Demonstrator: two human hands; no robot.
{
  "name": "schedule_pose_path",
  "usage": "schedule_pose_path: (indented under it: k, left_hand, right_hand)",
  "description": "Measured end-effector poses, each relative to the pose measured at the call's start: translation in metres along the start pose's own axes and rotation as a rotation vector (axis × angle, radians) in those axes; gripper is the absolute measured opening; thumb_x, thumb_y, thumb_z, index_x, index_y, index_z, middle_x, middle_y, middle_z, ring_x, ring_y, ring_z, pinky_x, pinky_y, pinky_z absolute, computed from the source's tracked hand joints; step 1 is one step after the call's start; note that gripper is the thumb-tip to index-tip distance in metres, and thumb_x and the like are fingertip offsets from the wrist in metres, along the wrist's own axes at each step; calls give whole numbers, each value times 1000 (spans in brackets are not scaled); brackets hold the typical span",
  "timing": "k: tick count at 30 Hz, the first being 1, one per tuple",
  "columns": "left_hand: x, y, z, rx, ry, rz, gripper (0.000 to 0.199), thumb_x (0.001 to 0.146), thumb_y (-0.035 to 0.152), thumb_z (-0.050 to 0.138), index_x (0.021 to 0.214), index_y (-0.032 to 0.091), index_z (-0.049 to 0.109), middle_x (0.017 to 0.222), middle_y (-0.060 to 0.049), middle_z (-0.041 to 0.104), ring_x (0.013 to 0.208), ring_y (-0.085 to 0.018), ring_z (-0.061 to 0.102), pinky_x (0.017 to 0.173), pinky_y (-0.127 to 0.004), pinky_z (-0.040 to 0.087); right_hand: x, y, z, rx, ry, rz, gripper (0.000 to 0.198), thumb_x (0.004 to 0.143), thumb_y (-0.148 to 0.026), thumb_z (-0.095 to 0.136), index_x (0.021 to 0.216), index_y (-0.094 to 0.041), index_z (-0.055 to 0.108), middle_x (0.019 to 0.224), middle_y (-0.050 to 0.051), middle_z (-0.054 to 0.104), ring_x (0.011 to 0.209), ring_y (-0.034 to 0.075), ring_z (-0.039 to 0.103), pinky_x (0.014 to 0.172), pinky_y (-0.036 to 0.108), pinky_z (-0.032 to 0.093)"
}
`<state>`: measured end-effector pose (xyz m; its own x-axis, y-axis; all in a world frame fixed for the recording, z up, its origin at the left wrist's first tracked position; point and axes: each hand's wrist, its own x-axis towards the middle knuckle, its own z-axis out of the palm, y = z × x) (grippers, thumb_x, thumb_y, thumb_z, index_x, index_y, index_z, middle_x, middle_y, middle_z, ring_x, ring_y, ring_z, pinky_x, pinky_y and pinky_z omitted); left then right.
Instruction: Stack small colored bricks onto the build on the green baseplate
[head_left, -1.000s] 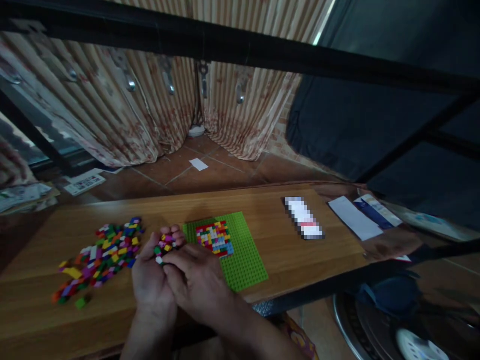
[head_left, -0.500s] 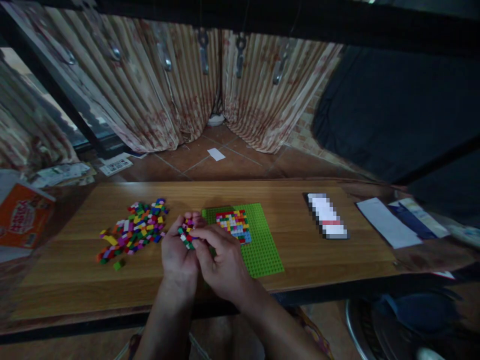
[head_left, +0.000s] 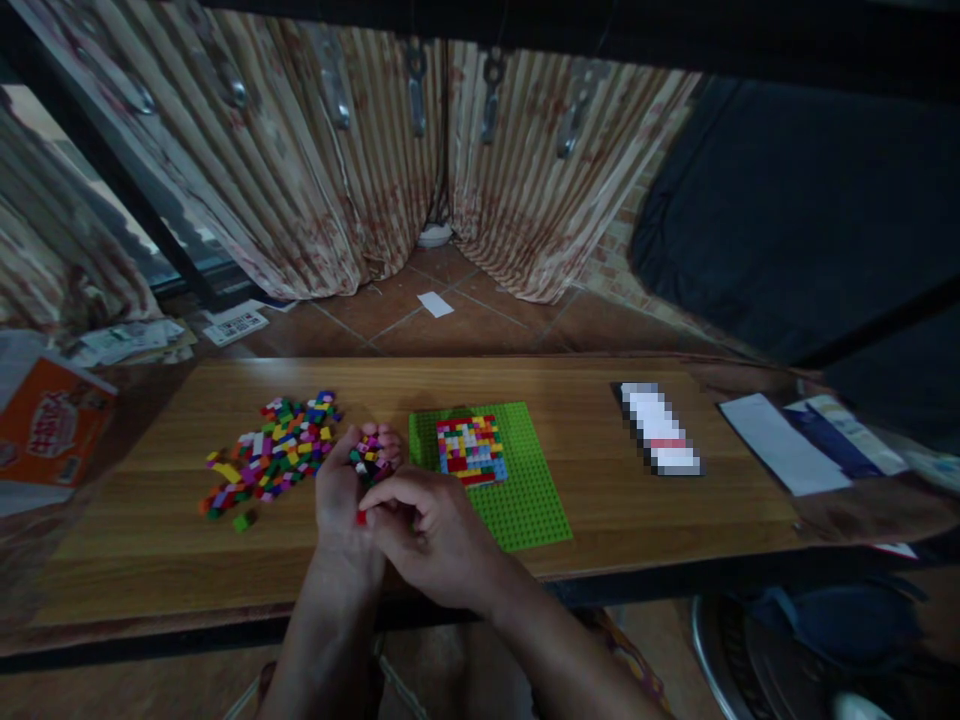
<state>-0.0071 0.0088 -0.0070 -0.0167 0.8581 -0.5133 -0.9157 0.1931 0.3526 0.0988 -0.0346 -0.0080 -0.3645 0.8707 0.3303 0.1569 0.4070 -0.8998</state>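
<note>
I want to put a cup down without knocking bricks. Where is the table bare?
Bare wood lies between the green baseplate and the pixelated card, and along the near edge under the loose brick pile. It is crowded around both hands.

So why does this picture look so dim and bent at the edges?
Head view: the light is dim and the corners fall dark; the wooden table edge bows from wide-lens distortion; the left hand and its small bricks look soft; a pixelated patch hides one item.
</note>
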Motion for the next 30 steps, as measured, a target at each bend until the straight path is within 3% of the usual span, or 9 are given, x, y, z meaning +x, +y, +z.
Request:
schedule_pose_path:
  k: [8,13,21,30]
  left_hand:
    - [10,-2,-10,-104,40,27,32,97,19,35,71,15,53,58,2,50,44,-6,49,45,-14,45]
    - [7,2,-15,-161,5,9,34,98,22,35,70,16,52,60,1,54,47,-7,53,47,-15,47]
    - [2,1,-7,-173,1,27,31,95,18,40,65,16,51,54,3,48,41,-6,46,42,-15,40]
    - [1,-4,-3,-182,63,-3,37,96,19,38,62,14,52,54,2,47,41,-5,43,40,-14,37]
  right_hand:
    - [0,7,25,-65,261,-24,13,79,-10,55,75,-20,62,73,0,58,62,11,53,59,24,46]
    - [-3,7,26,-104,211,-18,14,89,-17,53,83,-20,65,78,2,64,74,14,61,70,26,52]
    - [-9,3,18,-205,203,-174,13,92,-17,58,95,-21,70,91,4,67,88,16,65,80,31,55]
    - [-10,6,13,-328,124,-236,15,91,-14,58,96,-21,71,90,4,70,84,16,64,76,31,55]
